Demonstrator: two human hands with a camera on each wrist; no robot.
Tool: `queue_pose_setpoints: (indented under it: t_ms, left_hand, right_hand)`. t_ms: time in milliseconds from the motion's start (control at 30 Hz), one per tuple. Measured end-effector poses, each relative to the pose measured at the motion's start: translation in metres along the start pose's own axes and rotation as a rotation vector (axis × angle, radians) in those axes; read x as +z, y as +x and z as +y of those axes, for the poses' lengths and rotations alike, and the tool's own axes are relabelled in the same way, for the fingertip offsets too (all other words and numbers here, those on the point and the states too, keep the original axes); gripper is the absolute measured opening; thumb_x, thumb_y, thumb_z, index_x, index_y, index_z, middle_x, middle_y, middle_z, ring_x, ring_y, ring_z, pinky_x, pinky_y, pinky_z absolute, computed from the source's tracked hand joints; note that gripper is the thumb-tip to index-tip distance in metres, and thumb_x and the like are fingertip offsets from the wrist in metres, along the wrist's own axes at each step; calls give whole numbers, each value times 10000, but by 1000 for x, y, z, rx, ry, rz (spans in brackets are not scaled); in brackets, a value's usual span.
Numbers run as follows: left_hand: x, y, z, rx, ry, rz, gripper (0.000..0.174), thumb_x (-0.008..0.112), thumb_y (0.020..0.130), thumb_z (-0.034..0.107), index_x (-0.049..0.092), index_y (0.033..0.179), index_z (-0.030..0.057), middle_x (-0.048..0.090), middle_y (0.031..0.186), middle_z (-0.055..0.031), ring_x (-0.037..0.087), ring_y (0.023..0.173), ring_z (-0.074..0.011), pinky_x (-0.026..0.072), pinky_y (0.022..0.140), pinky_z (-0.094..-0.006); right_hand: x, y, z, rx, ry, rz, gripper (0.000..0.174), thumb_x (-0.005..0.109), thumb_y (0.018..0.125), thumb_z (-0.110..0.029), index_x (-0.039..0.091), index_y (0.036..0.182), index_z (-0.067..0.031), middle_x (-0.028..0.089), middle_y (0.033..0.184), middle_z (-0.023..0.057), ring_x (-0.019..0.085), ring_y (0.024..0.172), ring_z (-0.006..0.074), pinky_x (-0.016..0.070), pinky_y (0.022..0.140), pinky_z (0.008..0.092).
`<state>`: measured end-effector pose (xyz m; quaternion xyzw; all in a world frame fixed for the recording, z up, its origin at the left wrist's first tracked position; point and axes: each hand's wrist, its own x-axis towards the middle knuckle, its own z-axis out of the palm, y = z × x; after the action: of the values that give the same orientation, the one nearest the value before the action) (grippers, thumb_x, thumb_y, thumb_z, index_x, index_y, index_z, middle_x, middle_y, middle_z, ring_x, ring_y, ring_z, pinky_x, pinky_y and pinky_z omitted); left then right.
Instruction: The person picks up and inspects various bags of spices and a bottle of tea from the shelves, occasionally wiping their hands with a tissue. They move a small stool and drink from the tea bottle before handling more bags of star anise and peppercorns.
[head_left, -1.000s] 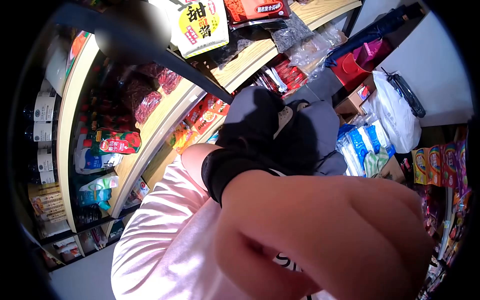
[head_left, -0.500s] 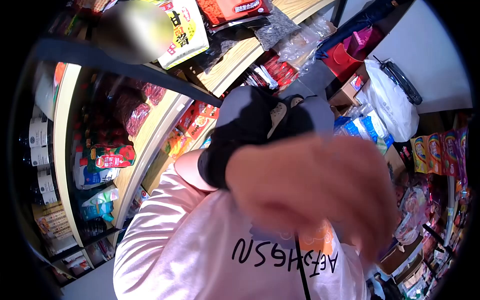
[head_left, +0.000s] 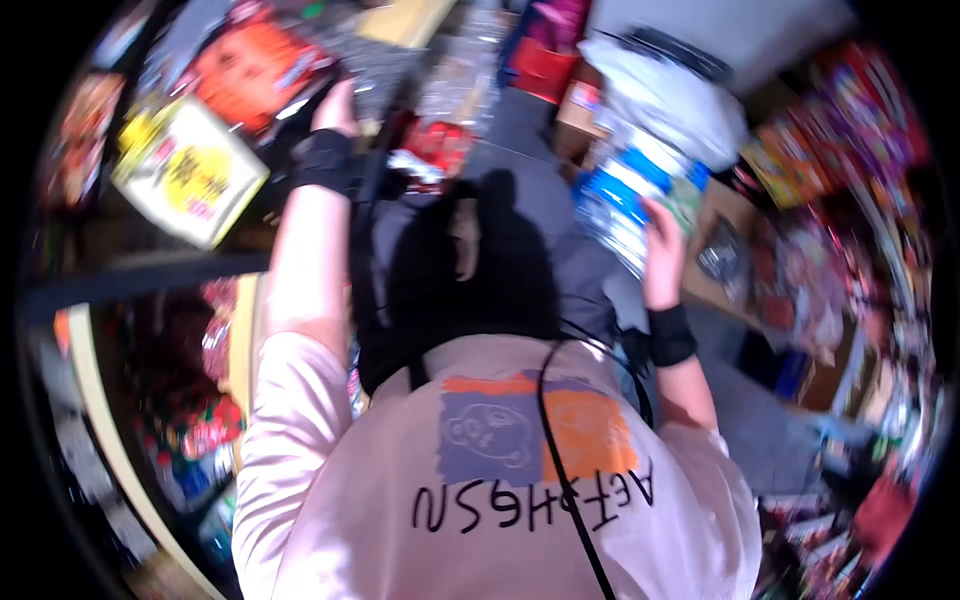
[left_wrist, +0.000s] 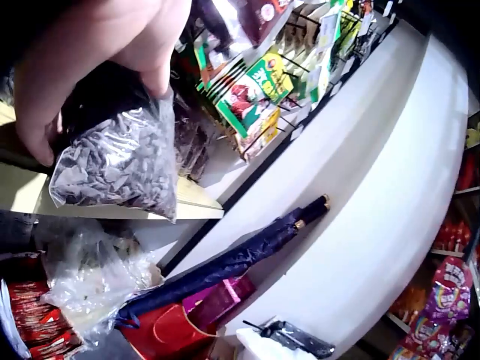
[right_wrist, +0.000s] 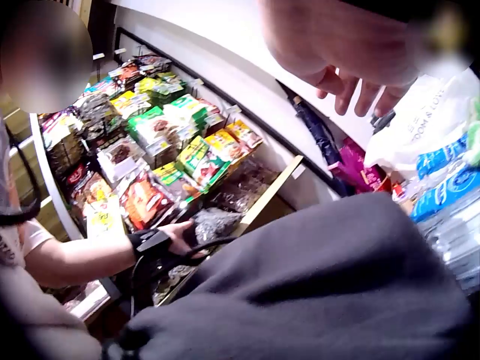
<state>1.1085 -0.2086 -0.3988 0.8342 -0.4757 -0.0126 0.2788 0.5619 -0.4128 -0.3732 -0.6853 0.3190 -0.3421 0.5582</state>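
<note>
Left grip (left_wrist: 90,52): your fingers pinch the clear bag (left_wrist: 116,165) by its top, so it hangs.
Clear bag: at 11 o'clock, over the shelf (left_wrist: 196,211) edge.
Right grip (right_wrist: 337,45): loosely spread, empty, at 2 o'clock.

Shop interior. Wooden shelf (left_wrist: 191,204) stocked with snack packets (left_wrist: 251,94). White curved wall (left_wrist: 390,187) behind it. Folded dark umbrella (left_wrist: 225,262) leans against the wall, red paper bag (left_wrist: 169,334) below. Lighting bright.

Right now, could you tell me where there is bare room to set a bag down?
Free: the narrow wooden shelf strip right of the bag the left hand grips, and the grey cloth near the right hand. Crowded: the packet racks.
</note>
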Motion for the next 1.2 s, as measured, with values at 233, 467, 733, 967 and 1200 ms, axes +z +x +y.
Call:
queue_pose_setpoints:
  t_ms: [233,467,733,967,1200]
  left_hand:
    - [-11,17,57,-1043,-1263,264,391,731,758,383,589,1031,141,579,1036,-15,511,1001,-213,465,814,-374]
    - [-11,-13,89,-1038,-1292,202,430,714,761,421,551,1002,104,539,981,-40,503,855,-172,503,664,-307]
    - [-2,-86,168,-919,-1349,46,385,717,797,364,544,1058,140,580,979,-9,533,851,-131,498,730,-301]
    - [-7,-131,276,-713,-1115,-365,357,585,875,364,517,1157,155,559,1094,4,542,961,-133,417,819,-311]
    - [12,-143,323,-323,-1126,-533,459,631,856,115,420,1247,0,553,1131,-59,520,1046,-115,429,884,-268]
  right_hand:
    - [44,-23,-29,10,-4,-177,373,431,796,54,592,1118,-42,627,1067,122,597,1010,237,439,893,296]
    - [62,-12,-29,-43,78,-228,384,404,813,93,580,1134,-25,608,1099,75,560,1048,158,413,900,263]
    - [71,0,-26,-50,196,-253,375,409,853,90,530,1186,-34,564,1118,50,530,1074,128,392,906,242]
    - [54,21,-36,328,321,-314,497,501,949,-252,347,1379,-56,499,1213,78,491,1063,134,394,919,263]
    - [46,-4,-59,433,732,-427,606,560,922,-267,274,1401,-32,438,1336,86,438,1207,173,351,1020,331]
